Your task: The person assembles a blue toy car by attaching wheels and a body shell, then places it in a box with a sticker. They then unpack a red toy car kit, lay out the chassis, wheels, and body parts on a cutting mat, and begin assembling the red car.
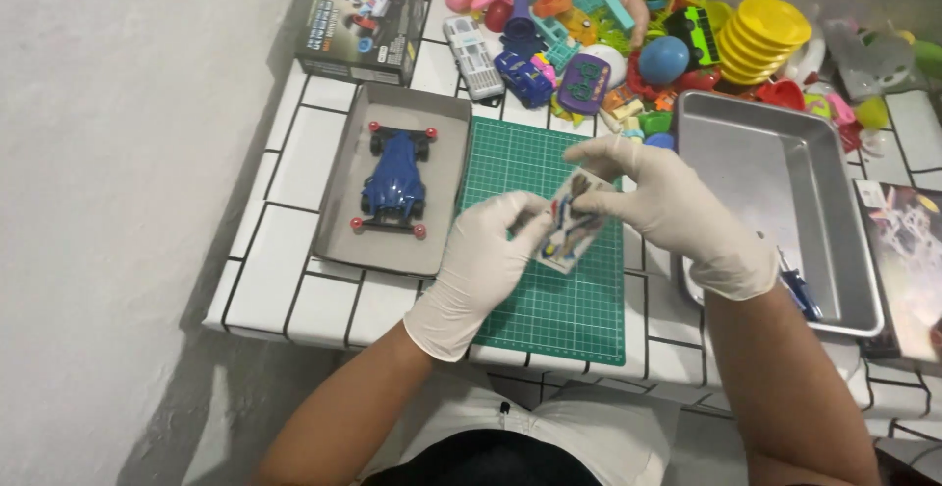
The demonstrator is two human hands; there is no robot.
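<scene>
You have the sticker sheet [569, 223] pinched between both gloved hands, lifted just above the green cutting mat [549, 290] near the front edge of the tabletop. Your left hand [486, 260] grips the sheet's lower left side, fingers clenched on it; your right hand [667, 206] grasps the upper right side, thumb and forefinger closed on the sheet. By the look of it, you are at the peeling stage: working a decal loose from its backing. Which decal your fingers are on is too small to tell.

The blue toy race car [394, 177] sits apart in the shallow grey box lid [339, 202], to the left of the mat. The next move would call for a fine fingertip hold on one decal's edge, which gloves make harder, and a steady backing. The metal tray [775, 172] lies just right of your right hand, with a heap of coloured toys [628, 45] along the back edge.
</scene>
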